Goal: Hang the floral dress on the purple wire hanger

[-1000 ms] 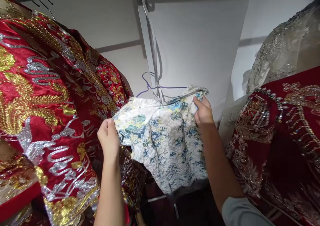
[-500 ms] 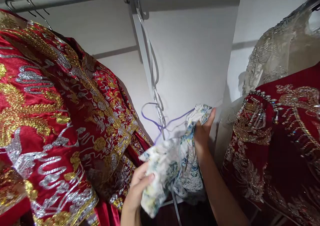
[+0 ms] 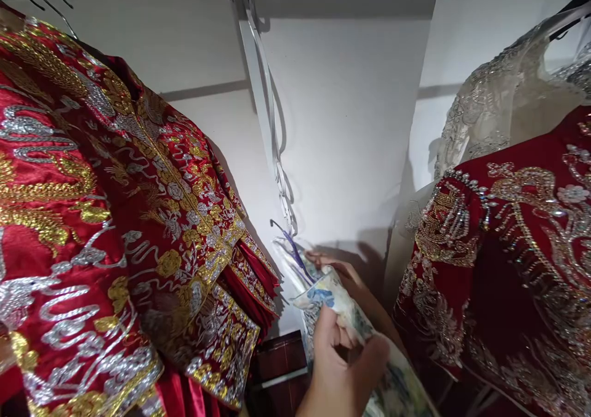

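Note:
A white garment with a blue, green and yellow floral print [image 3: 339, 297] hangs on a purple hanger [image 3: 295, 257], whose hook points up to the left. My left hand [image 3: 339, 361] is closed on the front of this floral garment, thumb and fingers curled into the cloth. Behind the garment's far shoulder, my right hand [image 3: 344, 272] grips the fabric; part of its fingers is hidden by the cloth. The hanger's lower part lies out of sight inside the garment.
A red jacket with gold and silver embroidery [image 3: 175, 195] hangs at left. At right hang a beaded dark red dress [image 3: 489, 244] and a sheer pale gown [image 3: 475, 109]. A white metal post [image 3: 258, 84] with a looped strap stands against the wall [image 3: 341, 115].
The floral garment has turned and come lower, now on the purple hanger. My left hand has moved right across its front, and my right hand has gone behind it. The view has shifted slightly.

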`<state>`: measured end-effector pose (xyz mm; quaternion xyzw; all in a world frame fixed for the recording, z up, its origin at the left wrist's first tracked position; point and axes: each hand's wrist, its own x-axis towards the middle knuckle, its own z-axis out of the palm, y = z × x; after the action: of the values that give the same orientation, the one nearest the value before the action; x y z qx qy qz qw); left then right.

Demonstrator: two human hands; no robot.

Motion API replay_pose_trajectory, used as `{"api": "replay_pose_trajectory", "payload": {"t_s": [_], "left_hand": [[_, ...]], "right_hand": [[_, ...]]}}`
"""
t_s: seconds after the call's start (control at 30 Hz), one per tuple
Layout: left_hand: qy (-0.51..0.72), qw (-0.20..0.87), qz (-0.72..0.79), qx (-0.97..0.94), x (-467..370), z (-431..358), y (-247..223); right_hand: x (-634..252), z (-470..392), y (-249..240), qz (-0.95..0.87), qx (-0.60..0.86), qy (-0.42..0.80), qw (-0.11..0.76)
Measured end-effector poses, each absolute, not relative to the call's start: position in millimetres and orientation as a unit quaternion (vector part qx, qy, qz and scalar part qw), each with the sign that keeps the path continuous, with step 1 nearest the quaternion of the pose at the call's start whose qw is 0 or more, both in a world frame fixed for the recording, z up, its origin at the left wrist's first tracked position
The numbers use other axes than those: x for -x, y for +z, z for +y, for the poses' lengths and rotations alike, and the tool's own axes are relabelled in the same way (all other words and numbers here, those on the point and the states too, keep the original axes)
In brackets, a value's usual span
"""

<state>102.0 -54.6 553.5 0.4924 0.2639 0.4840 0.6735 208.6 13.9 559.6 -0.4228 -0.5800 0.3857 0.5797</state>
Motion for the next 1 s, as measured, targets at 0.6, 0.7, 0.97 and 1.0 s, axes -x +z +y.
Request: {"api": "replay_pose_trajectory", "payload": {"t_s": [0.6,0.7,0.97,1.0], "left_hand": [[0.561,0.410,0.320,-0.644,-106,7,608],[0.556,0.370,0.326,-0.669,-105,12,623],[0.721,0.109,0.330,-0.600,-21,-18,648],[0.773,0.044,0.345,-0.530,-5,-12,650]], "right_hand": [[-256,-32,563,-0.583,0.378,0.392,0.603],[-253,-22,558,-0.597,0.400,0.346,0.603],[-275,3,531,-0.453,0.381,0.277,0.757],[-279,2,531,-0.445,0.379,0.280,0.761]]}}
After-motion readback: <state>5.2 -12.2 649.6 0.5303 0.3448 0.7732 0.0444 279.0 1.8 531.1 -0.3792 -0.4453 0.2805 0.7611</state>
